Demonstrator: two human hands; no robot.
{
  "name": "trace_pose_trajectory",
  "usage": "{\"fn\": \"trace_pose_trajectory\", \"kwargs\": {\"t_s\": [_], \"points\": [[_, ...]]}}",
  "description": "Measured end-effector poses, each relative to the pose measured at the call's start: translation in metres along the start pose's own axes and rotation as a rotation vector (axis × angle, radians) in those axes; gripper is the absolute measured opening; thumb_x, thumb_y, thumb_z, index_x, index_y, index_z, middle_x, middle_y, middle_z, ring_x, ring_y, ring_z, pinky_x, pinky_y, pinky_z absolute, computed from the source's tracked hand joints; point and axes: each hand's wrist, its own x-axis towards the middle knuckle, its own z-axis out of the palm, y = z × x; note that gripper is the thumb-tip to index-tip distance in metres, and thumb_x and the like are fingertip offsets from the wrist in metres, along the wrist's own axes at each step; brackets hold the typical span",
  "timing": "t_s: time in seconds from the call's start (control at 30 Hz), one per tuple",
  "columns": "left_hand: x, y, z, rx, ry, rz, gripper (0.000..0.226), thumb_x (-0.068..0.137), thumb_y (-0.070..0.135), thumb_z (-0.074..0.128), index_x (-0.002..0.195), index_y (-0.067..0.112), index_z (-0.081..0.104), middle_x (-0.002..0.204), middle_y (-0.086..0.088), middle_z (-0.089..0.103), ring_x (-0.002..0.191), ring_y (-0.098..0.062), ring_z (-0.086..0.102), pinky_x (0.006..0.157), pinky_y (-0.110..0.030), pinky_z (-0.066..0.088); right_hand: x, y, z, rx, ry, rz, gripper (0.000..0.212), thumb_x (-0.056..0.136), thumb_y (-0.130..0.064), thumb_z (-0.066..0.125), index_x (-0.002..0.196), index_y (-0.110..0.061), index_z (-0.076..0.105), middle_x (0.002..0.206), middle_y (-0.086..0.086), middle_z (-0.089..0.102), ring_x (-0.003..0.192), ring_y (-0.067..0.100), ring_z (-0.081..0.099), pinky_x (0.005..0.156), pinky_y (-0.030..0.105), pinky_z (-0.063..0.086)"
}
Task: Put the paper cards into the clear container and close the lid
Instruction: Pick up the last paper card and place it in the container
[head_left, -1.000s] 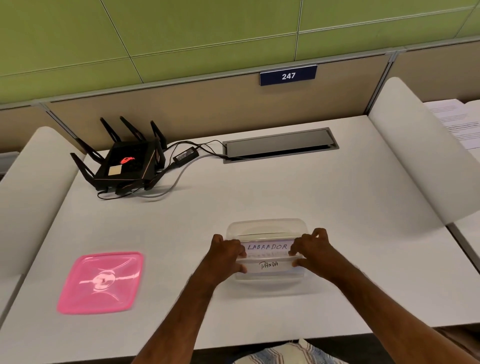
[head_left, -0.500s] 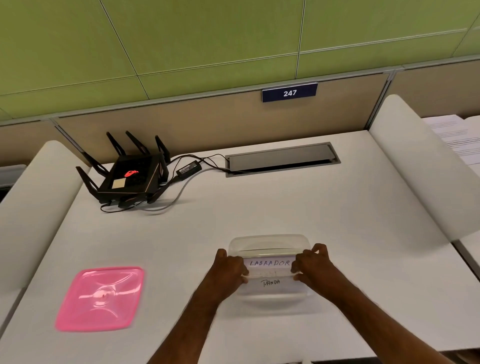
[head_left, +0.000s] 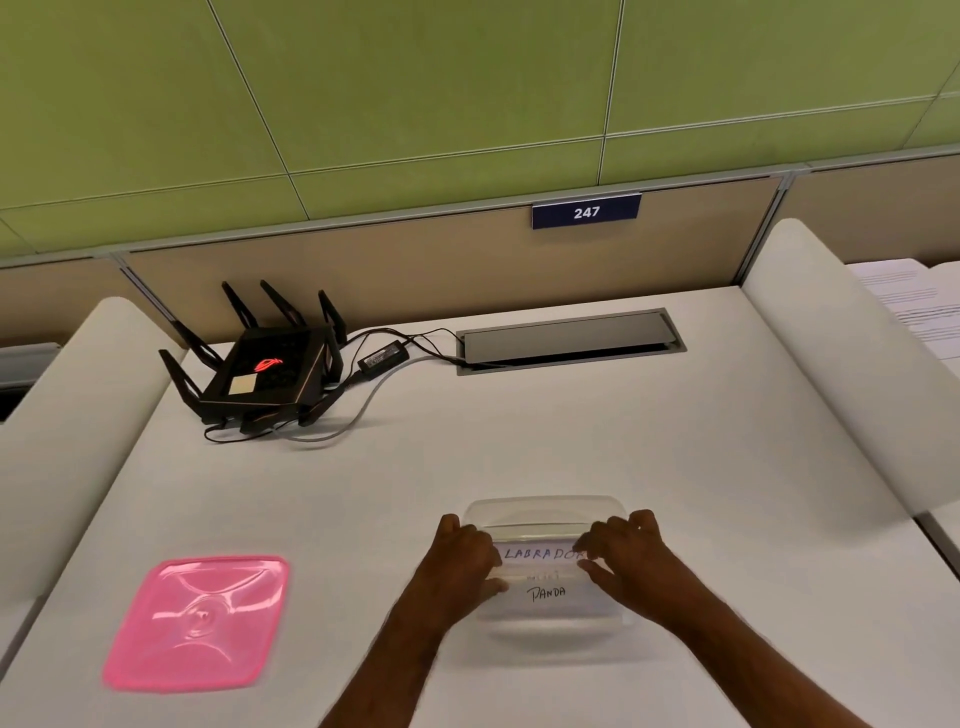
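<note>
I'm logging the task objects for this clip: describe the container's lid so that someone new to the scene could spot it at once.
Start at the white desk below the 247 sign. On its near left part, apart from the clear container that both hands are at, lies the lid. It is the only pink thing here: a flat, glossy, rounded square with a raised centre.

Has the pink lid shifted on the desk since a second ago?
No. The pink lid keeps its place relative to the router and the desk's left edge; only the camera tilted.
</note>
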Motion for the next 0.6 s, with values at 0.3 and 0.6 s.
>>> {"fn": "trace_pose_trajectory", "kwargs": {"t_s": [0.3, 0.6], "points": [[-0.009, -0.03, -0.009, -0.138, 0.383, -0.176, 0.012, 0.093, 0.045, 0.061, 0.099, 0.035, 0.062, 0.098, 0.018, 0.056, 0.09, -0.006, 0.054, 0.087, -0.031, 0.037, 0.039, -0.016, 0.007, 0.097, 0.111, 0.025, 0.026, 0.098, -0.044, 0.052, 0.12, -0.033, 0.062, 0.113, -0.016, 0.056, 0.102, 0.005, 0.053, 0.095, 0.03, 0.035], [-0.04, -0.098, -0.007, -0.136, 0.309, -0.478, 0.039, 0.09, 0.037, 0.069, 0.126, 0.023, 0.064, 0.13, 0.005, 0.059, 0.119, -0.023, 0.056, 0.096, -0.042, 0.046, 0.101, -0.054, 0.018, 0.141, 0.022, -0.016, 0.052, 0.103, -0.054, 0.036, 0.141, -0.023, 0.05, 0.129, -0.011, 0.051, 0.119, 0.007, 0.048, 0.105, 0.029, 0.031]]}}
